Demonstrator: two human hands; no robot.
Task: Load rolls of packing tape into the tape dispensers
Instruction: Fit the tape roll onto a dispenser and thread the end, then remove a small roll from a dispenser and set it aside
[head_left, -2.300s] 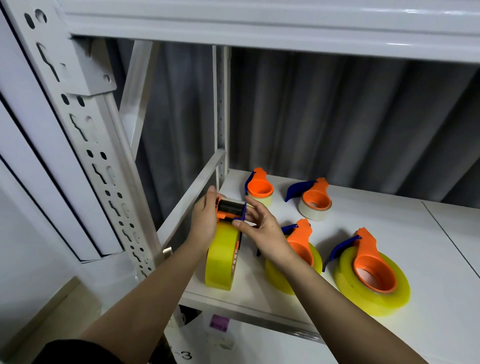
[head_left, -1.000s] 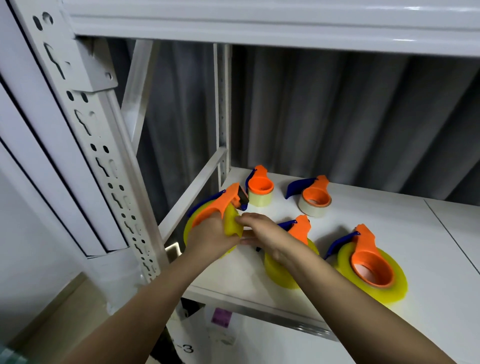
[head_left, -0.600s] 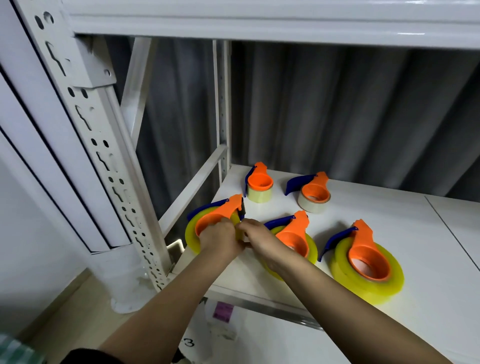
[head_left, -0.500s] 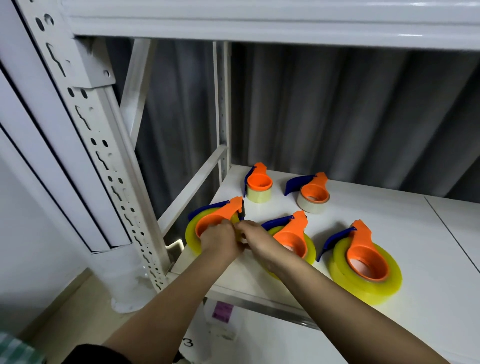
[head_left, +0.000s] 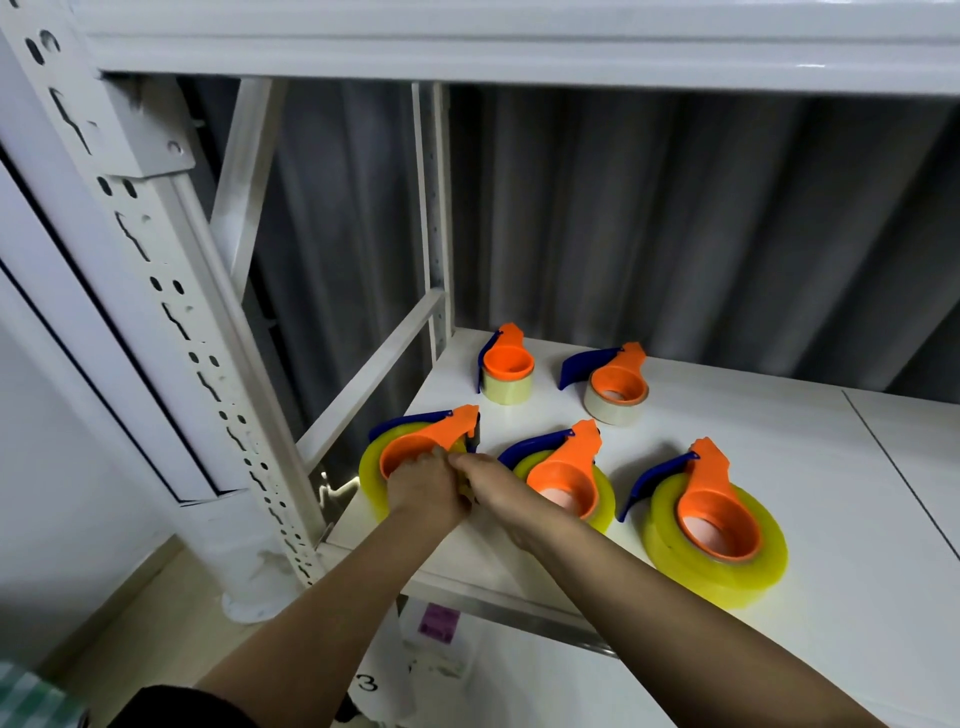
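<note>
An orange and blue tape dispenser (head_left: 434, 434) with a yellow tape roll (head_left: 371, 480) in it lies flat at the shelf's front left corner. My left hand (head_left: 426, 486) grips its near side, fingers curled over the roll's edge. My right hand (head_left: 493, 480) meets it from the right and pinches the same dispenser's near edge. Two more loaded dispensers with yellow rolls lie to the right, one (head_left: 563, 470) partly behind my right hand, one (head_left: 714, 512) further right. At the back stand two dispensers with small pale rolls, one on the left (head_left: 506, 371) and one on the right (head_left: 615, 384).
The white shelf board (head_left: 810, 452) stretches to the right. A perforated white upright (head_left: 171, 312) and a diagonal brace (head_left: 371, 374) stand at the left. Another shelf (head_left: 519, 57) runs overhead. A dark corrugated wall (head_left: 675, 223) closes the back. Labelled white packages (head_left: 441, 639) sit below.
The dispenser with the yellow roll stood upright between my hands, then was tilted and laid flat at the shelf's front left corner. Both hands stay on it.
</note>
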